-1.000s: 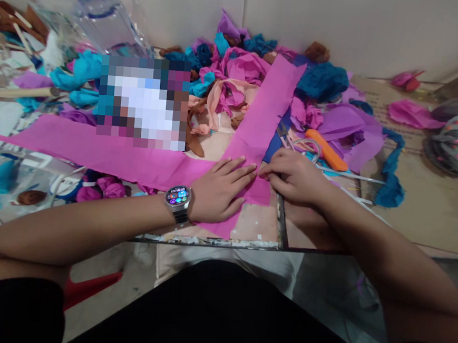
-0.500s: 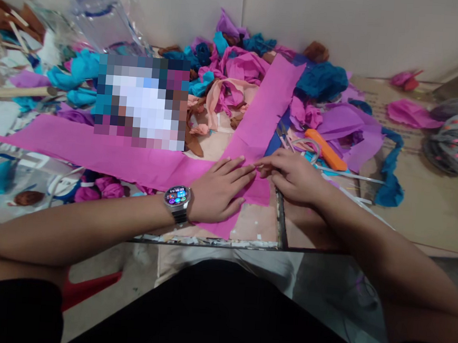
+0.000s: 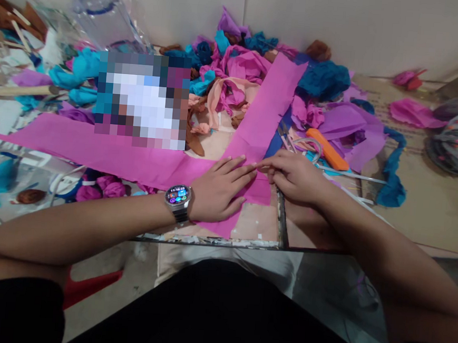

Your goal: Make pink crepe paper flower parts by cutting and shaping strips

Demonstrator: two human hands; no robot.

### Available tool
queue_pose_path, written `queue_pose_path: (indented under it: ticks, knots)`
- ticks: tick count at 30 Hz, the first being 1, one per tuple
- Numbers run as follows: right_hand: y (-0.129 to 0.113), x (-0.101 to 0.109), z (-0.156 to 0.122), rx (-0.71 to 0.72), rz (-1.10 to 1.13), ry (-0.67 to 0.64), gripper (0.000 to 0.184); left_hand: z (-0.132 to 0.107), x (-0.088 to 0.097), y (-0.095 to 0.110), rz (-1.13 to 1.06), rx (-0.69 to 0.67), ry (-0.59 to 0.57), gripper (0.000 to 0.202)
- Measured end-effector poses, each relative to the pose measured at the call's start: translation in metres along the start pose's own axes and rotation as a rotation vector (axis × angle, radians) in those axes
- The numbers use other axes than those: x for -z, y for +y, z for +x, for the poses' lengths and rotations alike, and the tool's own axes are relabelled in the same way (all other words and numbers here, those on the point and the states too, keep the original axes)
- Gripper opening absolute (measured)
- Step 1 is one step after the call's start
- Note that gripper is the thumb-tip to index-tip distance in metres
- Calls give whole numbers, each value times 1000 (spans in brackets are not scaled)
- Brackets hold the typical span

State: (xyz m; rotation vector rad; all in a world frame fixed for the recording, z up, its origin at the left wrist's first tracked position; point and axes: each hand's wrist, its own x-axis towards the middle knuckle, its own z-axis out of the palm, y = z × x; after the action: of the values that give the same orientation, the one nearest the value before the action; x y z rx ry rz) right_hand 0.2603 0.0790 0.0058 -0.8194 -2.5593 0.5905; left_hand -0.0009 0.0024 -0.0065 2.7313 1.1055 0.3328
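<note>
Two long strips of pink crepe paper cross in front of me: one strip (image 3: 96, 148) runs leftward, the other strip (image 3: 265, 108) slants up and away to the right. My left hand (image 3: 222, 187), with a smartwatch (image 3: 178, 199) on its wrist, lies flat over the crossing, fingers spread. At the strips' right edge, my right hand (image 3: 292, 176) has its index finger reaching to the left fingertips. Its other fingers are curled in at the paper's edge, and its grip there is partly hidden.
Behind the strips lie crumpled crepe paper (image 3: 245, 64), a plastic bottle (image 3: 106, 14) and a pixelated patch. To the right are an orange-handled cutter (image 3: 326, 149), scissors (image 3: 287, 136) and a dark netted bundle (image 3: 457, 142). The table edge (image 3: 215, 242) is close to me.
The right hand's curled fingers have drawn slightly back from the left fingertips. My left hand and both strips stay in place; the view shifts a little.
</note>
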Motion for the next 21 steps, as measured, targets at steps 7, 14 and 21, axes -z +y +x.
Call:
queue_pose_path:
  ticks: [7, 14, 21]
  knots:
    - [-1, 1, 2, 61, 52, 13, 46, -1, -1, -1, -2, 0, 1, 66]
    - [-4, 2, 1, -19, -12, -51, 41, -1, -1, -1, 0, 3, -2, 66]
    - [-4, 4, 1, -22, -18, -71, 39, -2, -2, -2, -37, 8, 15, 69]
